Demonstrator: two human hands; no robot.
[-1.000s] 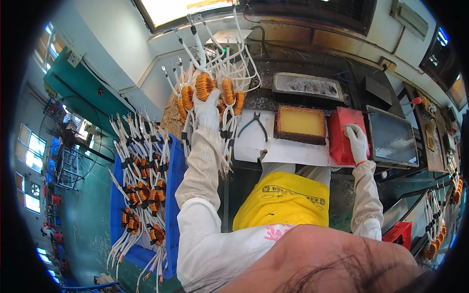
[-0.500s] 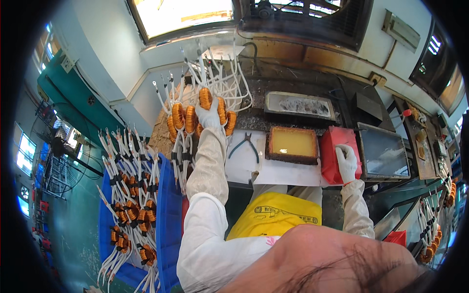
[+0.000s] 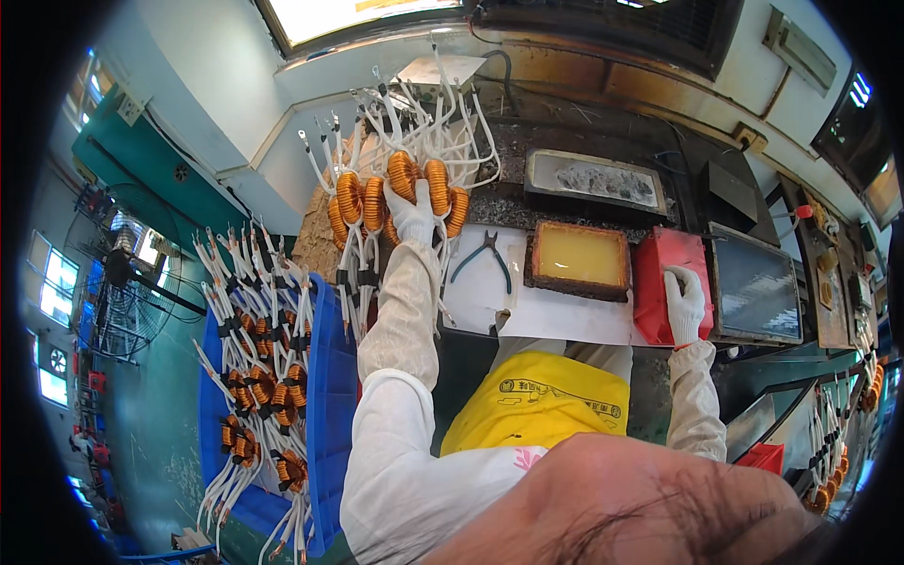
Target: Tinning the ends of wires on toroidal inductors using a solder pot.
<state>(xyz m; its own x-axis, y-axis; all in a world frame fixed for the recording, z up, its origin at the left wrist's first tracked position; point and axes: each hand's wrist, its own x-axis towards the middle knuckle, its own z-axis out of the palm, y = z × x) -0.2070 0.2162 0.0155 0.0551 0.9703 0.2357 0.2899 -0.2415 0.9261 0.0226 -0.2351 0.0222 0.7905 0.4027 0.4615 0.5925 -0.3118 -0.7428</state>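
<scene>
My left hand (image 3: 411, 218), in a white glove, is closed on a copper-wound ring coil (image 3: 403, 172) at the front of a cluster. More ring coils (image 3: 348, 196) stand on both sides of it, their white leads rising behind and hanging in front. My right hand (image 3: 686, 306), also gloved, rests on a red box-shaped thing (image 3: 659, 254). Its fingers are loosely bent and apart, and nothing shows in them. Between my hands lie pliers (image 3: 488, 259) with dark teal handles, on white paper (image 3: 556, 318). Beside them sits a dark-rimmed tray (image 3: 626, 268) of yellowish liquid.
A blue bin (image 3: 330, 405) at the left holds several coils with white leads. Behind the yellow liquid stands a rectangular pot (image 3: 589, 209) with a greyish, crusted surface. A dark framed panel (image 3: 756, 287) adjoins the red box. More coils (image 3: 829, 480) hang at the far right.
The whole view has shifted a little. My left hand stays at the same coil, which now leans and shows more of its ring. My right hand remains on the red box, its fingers slightly shifted.
</scene>
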